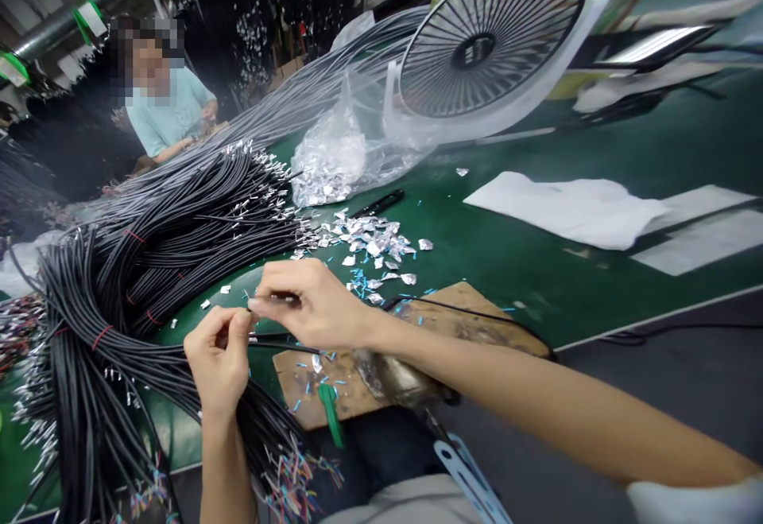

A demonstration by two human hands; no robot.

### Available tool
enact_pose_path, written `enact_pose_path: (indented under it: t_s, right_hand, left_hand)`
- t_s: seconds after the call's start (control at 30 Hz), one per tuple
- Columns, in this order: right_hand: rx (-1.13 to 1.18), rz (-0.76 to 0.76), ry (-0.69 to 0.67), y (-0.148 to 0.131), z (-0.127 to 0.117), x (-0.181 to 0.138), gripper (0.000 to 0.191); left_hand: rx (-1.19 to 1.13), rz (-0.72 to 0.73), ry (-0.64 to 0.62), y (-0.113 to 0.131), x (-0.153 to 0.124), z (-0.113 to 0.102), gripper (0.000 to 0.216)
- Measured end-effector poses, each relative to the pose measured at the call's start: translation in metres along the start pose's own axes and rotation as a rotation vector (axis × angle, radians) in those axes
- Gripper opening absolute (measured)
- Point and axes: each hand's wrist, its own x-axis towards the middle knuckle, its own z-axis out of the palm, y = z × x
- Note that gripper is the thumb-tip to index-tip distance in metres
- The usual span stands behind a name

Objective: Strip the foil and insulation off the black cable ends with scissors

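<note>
My left hand (220,349) is closed in a pinch, thumb and forefinger on the end of a black cable. Almost touching it, my right hand (315,301) is pinched shut at the same spot; a small dark thing shows inside its curled fingers, too hidden to name. Just below the right hand, dark cable lengths (289,345) with pale ends run sideways. A thick bundle of black cables (155,353), tied with red bands, lies around and under my left wrist. Its near ends show coloured wires (292,480).
Foil scraps (375,238) and blue bits litter the green table (435,206). Behind are more black cables (238,198), a clear plastic bag (334,162) and a fan (494,47). A wooden board (470,317) bears a metal tool (396,381). Another person (172,110) sits across.
</note>
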Motion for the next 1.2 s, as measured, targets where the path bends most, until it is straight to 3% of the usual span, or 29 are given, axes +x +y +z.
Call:
enact_pose_path:
  t_s: [0.13, 0.27, 0.33, 0.43, 0.53, 0.8, 0.97, 1.07, 1.2]
  right_hand:
    - [0.365, 0.275, -0.036, 0.002, -0.003, 0.005, 0.028]
    - [0.598, 0.397, 0.295, 0.004, -0.014, 0.012, 0.027]
    - [0.491, 0.346, 0.444, 0.003, -0.017, 0.013, 0.024]
    - [0.279, 0.259, 0.314, 0.0, -0.011, 0.01, 0.005]
    - [0.141, 0.122, 0.2, -0.005, -0.003, 0.006, 0.007]
    - [-0.017, -0.049, 0.179, -0.004, -0.003, 0.0, 0.011]
    - [-0.057, -0.07, 0.186, -0.003, -0.002, -0.002, 0.011]
    - [-0.01, 0.001, 0.18, -0.006, -0.002, -0.001, 0.009]
    - [0.231, 0.326, 0.044, -0.01, -0.005, 0.004, 0.015]
  left_hand:
    - [-0.063, -0.012, 0.007, -0.003, 0.0, -0.002, 0.022]
    - [-0.138, -0.089, 0.1, -0.004, -0.002, -0.002, 0.024]
    - [-0.173, -0.105, 0.12, -0.003, -0.002, -0.002, 0.021]
    - [-0.203, -0.053, 0.152, -0.001, -0.001, -0.002, 0.012]
    - [-0.204, 0.023, 0.182, 0.0, 0.001, -0.002, 0.007]
    - [-0.111, 0.118, 0.183, -0.003, -0.001, 0.002, 0.011]
    - [-0.105, 0.033, 0.091, -0.002, -0.001, 0.001, 0.006]
    - [-0.114, 0.006, 0.012, -0.002, 0.0, 0.0, 0.004]
    - [-0.142, 0.157, 0.082, -0.001, 0.001, -0.001, 0.013]
